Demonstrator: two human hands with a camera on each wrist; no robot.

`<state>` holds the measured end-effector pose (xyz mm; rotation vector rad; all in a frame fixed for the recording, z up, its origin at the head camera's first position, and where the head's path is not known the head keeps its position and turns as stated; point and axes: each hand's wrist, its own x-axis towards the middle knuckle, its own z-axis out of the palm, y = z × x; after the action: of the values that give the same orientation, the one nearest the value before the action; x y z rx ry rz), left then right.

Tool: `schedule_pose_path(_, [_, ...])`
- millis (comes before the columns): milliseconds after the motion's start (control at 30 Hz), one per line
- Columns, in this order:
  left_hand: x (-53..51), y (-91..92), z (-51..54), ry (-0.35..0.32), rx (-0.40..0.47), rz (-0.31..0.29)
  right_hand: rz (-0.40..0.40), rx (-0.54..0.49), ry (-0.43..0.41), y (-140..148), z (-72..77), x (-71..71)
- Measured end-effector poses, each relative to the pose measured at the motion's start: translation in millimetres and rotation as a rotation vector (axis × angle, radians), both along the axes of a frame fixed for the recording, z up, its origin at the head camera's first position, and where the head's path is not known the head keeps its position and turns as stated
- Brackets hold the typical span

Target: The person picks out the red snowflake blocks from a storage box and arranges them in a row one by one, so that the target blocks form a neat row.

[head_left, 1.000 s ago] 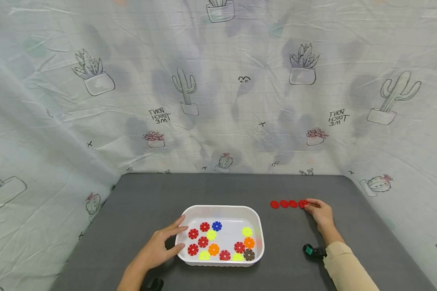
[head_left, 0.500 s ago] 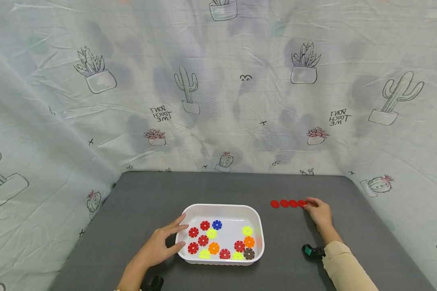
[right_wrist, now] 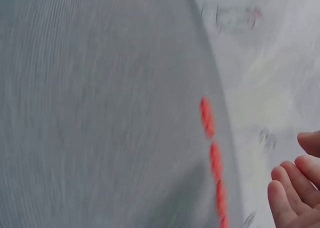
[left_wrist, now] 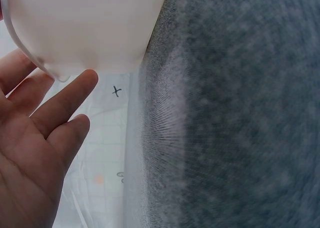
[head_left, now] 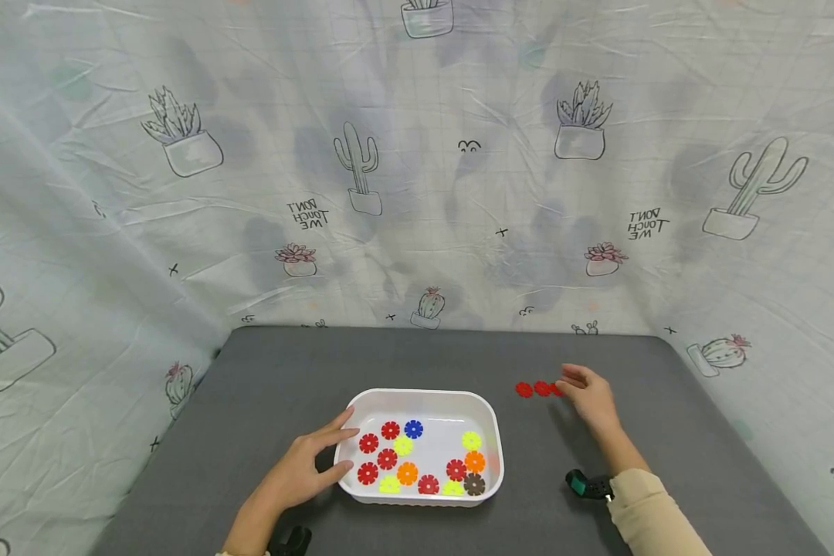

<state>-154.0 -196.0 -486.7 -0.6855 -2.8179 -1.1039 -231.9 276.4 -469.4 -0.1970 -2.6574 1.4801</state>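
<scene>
Plainly, the left hand (head_left: 304, 469) rests, fingers spread, on the tray (head_left: 417, 392). Right of it, the loose, seemingly empty right hand (head_left: 591, 398) should clear the discs (head_left: 542, 388) straight upward.

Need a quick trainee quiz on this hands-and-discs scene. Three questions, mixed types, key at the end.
1. True or false: the left hand touches the white tray.

2. Multiple choice: what lies in a row on the grey table, next to the right hand?
A) Blue discs
B) Red discs
C) Yellow discs

3. Fill in the number: the orange discs in the tray number ____.

Key: 1. True. 2. B. 3. Two.
</scene>
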Motion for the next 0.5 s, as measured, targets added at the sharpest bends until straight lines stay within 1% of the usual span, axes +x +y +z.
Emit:
schedule_pose_path(167, [0.2, 0.5, 1.1, -0.020, 0.006, 0.002, 0.119, -0.066, 0.065, -24.8, 10.4, 8.2])
schedule_pose_path(267, [-0.2, 0.2, 0.9, -0.008, -0.002, 0.000, 0.181, -0.124, 0.110, -42.0, 14.4, 15.8])
schedule_pose_path(367, [-0.4, 0.0, 0.7, 0.000, -0.008, -0.001, 0.237, -0.171, 0.141, -58.4, 16.3, 24.9])
schedule_pose_path(500, [-0.2, -0.2, 0.9, 0.009, -0.008, -0.004, 0.290, -0.223, 0.169, -78.7, 16.8, 36.8])
